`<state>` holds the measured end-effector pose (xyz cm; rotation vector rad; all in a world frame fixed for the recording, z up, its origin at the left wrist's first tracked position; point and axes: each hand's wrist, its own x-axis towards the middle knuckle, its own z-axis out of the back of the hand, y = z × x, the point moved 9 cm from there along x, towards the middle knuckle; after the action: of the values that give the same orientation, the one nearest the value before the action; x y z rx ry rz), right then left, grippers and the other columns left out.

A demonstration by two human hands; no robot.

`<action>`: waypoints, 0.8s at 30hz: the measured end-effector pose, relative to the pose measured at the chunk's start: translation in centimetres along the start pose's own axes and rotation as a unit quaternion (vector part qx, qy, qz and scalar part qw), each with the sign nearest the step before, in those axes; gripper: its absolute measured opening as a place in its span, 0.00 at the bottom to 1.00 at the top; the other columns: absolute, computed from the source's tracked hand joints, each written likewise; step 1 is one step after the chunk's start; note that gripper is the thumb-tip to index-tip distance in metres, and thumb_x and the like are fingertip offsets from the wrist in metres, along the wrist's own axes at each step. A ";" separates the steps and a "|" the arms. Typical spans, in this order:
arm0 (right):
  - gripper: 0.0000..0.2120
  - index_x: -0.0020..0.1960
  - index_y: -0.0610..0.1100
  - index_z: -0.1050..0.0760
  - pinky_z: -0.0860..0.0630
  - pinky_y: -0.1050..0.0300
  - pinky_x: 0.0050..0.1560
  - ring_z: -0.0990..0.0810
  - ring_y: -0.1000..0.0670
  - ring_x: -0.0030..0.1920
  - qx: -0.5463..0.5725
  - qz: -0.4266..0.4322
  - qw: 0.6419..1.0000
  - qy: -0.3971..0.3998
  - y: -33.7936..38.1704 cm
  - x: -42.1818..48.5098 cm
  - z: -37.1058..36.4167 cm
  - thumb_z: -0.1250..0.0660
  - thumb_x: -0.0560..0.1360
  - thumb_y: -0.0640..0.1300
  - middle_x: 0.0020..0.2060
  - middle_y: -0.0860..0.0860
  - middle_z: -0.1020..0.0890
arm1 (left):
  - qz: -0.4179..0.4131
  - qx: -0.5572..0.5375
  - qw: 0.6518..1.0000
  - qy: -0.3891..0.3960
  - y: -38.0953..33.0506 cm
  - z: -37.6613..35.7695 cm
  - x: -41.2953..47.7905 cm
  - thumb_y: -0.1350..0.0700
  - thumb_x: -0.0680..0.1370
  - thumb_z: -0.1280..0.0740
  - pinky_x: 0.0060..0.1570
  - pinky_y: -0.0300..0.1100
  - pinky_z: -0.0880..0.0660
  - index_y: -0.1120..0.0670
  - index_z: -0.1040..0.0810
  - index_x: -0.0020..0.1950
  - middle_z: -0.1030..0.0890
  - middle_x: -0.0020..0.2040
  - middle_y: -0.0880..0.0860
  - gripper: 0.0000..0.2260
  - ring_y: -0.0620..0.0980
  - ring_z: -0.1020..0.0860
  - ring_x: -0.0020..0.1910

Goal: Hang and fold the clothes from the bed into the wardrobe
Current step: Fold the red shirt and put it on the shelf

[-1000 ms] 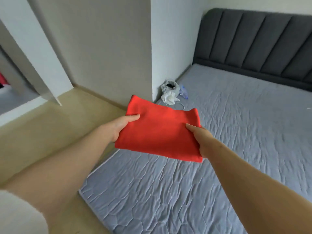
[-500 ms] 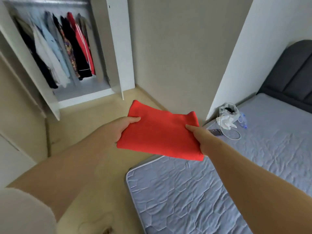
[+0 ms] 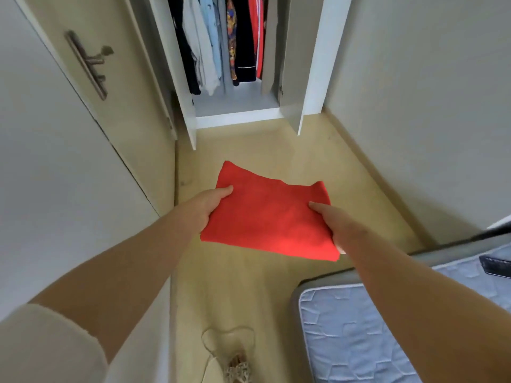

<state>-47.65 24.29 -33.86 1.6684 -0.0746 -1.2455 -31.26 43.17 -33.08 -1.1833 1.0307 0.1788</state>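
Red folded cloth [image 3: 268,217] is being held out flat above the pale floor [image 3: 249,294], well short of the open wardrobe [image 3: 237,117] straight ahead. At far left, a cream door [image 3: 127,84] with a long metal handle [image 3: 88,64] is being shown beside the wardrobe. A pale sleeve [image 3: 41,346] is being caught at the lower left corner, the bare forearm stretched forward from it. The cloth's left edge is being pinched by the left hand [image 3: 206,207], thumb laid on top and fingers tucked beneath. Inside the wardrobe, hanging clothes [image 3: 215,42] are being displayed side by side: dark, white, pale blue, patterned and red pieces. Low on the floor, a tangle of cord [image 3: 232,352] is being glimpsed, too blurred to identify. The cloth's right edge is being gripped by the right hand [image 3: 336,226], thumb on top, fingers hidden beneath. At lower right, the corner of a quilted grey-blue bed [image 3: 356,341] is being cut off by the frame, with a dark flat object [image 3: 495,265] lying on it.
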 end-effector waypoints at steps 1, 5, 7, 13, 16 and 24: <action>0.20 0.63 0.38 0.28 0.30 0.54 0.48 0.25 0.47 0.37 -0.007 -0.003 1.000 0.006 0.8 0.8 -1.6 0.33 0.75 0.47 0.38 0.46 0.23 | 0.003 -0.010 1.000 -0.006 -0.7 1.4 0.7 0.46 0.76 0.33 0.44 0.49 0.25 0.55 0.22 0.51 0.20 0.44 0.55 0.13 0.54 0.21 0.41; 0.18 0.61 0.40 0.27 0.26 0.55 0.45 0.23 0.46 0.40 -0.019 -0.008 0.999 0.045 4.3 3.1 -6.4 0.34 0.75 0.48 0.39 0.46 0.22 | 0.001 -0.044 0.999 -0.020 -4.1 5.1 2.5 0.46 0.76 0.34 0.40 0.48 0.25 0.55 0.23 0.50 0.20 0.43 0.56 0.13 0.55 0.21 0.40; 0.19 0.62 0.40 0.27 0.25 0.54 0.45 0.22 0.45 0.41 -0.025 -0.012 0.998 0.061 6.1 4.5 -8.0 0.34 0.75 0.49 0.41 0.45 0.21 | -0.002 -0.051 0.998 -0.030 -5.7 6.1 3.3 0.47 0.77 0.35 0.39 0.48 0.26 0.56 0.23 0.48 0.20 0.42 0.56 0.12 0.54 0.22 0.39; 0.18 0.62 0.41 0.26 0.27 0.57 0.35 0.22 0.46 0.37 -0.050 -0.008 0.993 0.107 12.6 8.5 -12.4 0.34 0.75 0.49 0.39 0.45 0.20 | -0.016 -0.078 0.995 -0.058 -11.5 8.4 7.2 0.48 0.77 0.35 0.37 0.48 0.27 0.57 0.24 0.46 0.21 0.40 0.57 0.12 0.55 0.23 0.38; 0.15 0.58 0.41 0.25 0.27 0.57 0.35 0.22 0.46 0.37 -0.057 0.020 0.990 0.124 18.5 11.8 -14.1 0.34 0.75 0.48 0.39 0.45 0.20 | -0.048 -0.086 0.992 -0.074 -17.2 8.7 10.1 0.49 0.78 0.36 0.37 0.47 0.27 0.57 0.24 0.44 0.21 0.40 0.57 0.11 0.55 0.23 0.37; 0.10 0.48 0.44 0.24 0.23 0.52 0.39 0.20 0.45 0.39 -0.022 0.048 0.986 0.155 33.7 21.6 -15.0 0.34 0.74 0.51 0.40 0.45 0.18 | -0.094 -0.092 0.989 -0.070 -34.0 5.7 19.2 0.49 0.77 0.35 0.43 0.49 0.26 0.58 0.25 0.57 0.22 0.41 0.58 0.14 0.57 0.24 0.39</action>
<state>-10.37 5.64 -24.63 1.7793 0.0612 -0.8976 3.33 26.22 -24.28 -1.4069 0.7870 0.2084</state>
